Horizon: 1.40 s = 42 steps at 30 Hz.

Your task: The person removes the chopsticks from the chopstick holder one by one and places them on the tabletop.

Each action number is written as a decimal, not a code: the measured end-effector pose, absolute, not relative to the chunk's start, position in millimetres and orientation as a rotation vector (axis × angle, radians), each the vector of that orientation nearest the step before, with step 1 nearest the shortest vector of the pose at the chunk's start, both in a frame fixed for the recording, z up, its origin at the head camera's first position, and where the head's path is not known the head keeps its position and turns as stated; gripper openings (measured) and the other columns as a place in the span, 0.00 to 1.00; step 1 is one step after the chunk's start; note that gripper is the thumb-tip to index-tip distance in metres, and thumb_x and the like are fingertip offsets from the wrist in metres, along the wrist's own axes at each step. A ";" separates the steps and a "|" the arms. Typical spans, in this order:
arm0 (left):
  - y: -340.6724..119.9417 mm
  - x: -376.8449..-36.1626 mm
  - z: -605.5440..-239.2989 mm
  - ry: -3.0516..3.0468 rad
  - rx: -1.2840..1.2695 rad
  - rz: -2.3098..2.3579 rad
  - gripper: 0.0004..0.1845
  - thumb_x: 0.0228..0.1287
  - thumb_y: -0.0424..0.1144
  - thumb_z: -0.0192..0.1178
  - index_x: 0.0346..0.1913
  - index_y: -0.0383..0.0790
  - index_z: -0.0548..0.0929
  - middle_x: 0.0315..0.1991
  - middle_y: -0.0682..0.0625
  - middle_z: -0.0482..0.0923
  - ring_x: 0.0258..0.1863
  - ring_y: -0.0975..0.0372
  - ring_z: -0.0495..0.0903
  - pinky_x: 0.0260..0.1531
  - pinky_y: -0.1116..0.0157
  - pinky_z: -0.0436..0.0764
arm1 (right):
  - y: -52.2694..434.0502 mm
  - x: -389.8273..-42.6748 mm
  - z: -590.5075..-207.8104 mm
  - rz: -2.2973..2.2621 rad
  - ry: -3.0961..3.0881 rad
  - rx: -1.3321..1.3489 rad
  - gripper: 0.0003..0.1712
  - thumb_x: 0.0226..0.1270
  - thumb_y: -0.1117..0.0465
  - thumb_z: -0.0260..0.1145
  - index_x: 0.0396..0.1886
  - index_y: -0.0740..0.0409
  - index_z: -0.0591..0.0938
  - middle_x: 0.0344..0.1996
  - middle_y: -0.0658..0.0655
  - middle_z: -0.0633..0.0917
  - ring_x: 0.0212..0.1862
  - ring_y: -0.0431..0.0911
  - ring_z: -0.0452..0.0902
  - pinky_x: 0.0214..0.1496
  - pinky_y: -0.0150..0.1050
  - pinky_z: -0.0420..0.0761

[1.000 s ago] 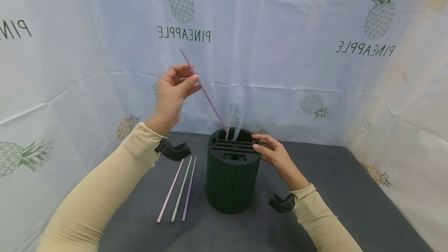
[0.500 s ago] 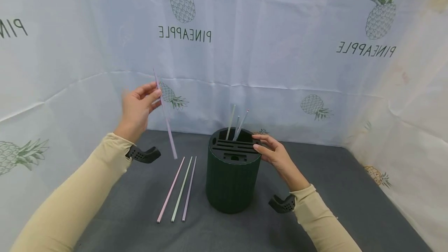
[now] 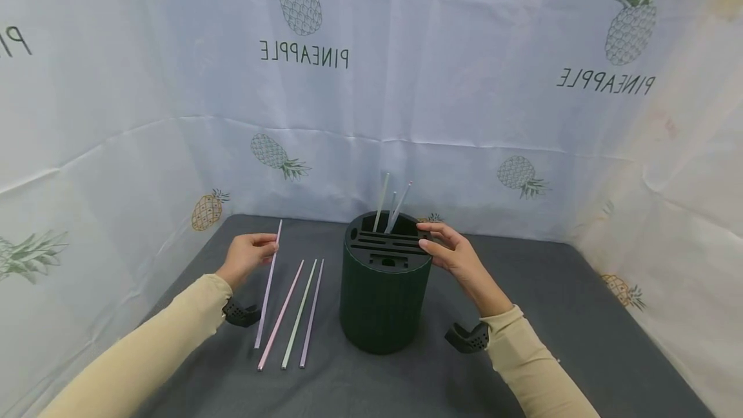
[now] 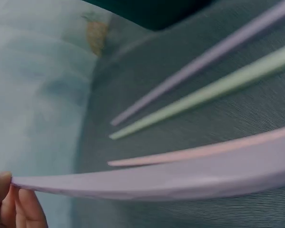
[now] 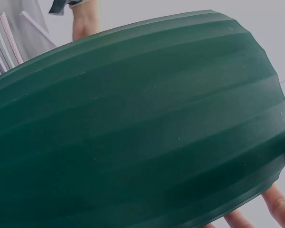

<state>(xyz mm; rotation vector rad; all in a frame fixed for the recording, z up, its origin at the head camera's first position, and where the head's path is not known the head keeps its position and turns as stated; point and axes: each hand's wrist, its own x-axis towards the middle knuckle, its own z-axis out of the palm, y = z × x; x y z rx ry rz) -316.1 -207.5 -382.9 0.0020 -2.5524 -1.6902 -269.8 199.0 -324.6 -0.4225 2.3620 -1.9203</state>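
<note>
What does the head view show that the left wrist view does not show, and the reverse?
Only the head view shows the right hand touching the top rim of the dark green ribbed slotted holder, the three thin straws standing in it and the pineapple-printed white backdrop. Only the left wrist view shows, close up, the fingertips pinching one end of the pale purple straw. Both share that straw, the left hand and the pink, green and purple straws on the grey mat.

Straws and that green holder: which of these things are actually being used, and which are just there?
In use:
left hand holding purple straw
right hand on green holder
three straws on mat
straws in holder

Just there:
pineapple cloth
grey mat
</note>
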 end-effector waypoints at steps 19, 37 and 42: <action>-209.8 -319.5 -427.7 -2.734 0.058 -1.748 0.18 0.65 0.25 0.58 0.55 0.17 0.75 0.47 0.31 0.80 0.36 0.64 0.81 0.36 0.63 0.86 | 198.9 -269.4 -324.8 -1.922 2.352 -0.446 0.28 0.71 0.52 0.62 0.68 0.53 0.70 0.74 0.56 0.59 0.75 0.54 0.52 0.69 0.62 0.64; -202.1 -322.3 -440.7 -2.731 0.118 -1.717 0.18 0.56 0.25 0.66 0.49 0.20 0.81 0.45 0.33 0.82 0.27 0.67 0.80 0.29 0.68 0.84 | 199.1 -269.8 -323.4 -1.921 2.351 -0.438 0.29 0.71 0.53 0.61 0.68 0.56 0.69 0.74 0.57 0.59 0.75 0.55 0.52 0.69 0.61 0.65; -200.0 -324.6 -443.0 -2.758 0.150 -1.656 0.16 0.53 0.25 0.68 0.46 0.23 0.83 0.43 0.35 0.82 0.27 0.67 0.79 0.28 0.68 0.84 | 199.4 -269.9 -324.2 -1.924 2.347 -0.439 0.29 0.72 0.54 0.61 0.68 0.57 0.68 0.74 0.57 0.59 0.75 0.55 0.52 0.69 0.62 0.63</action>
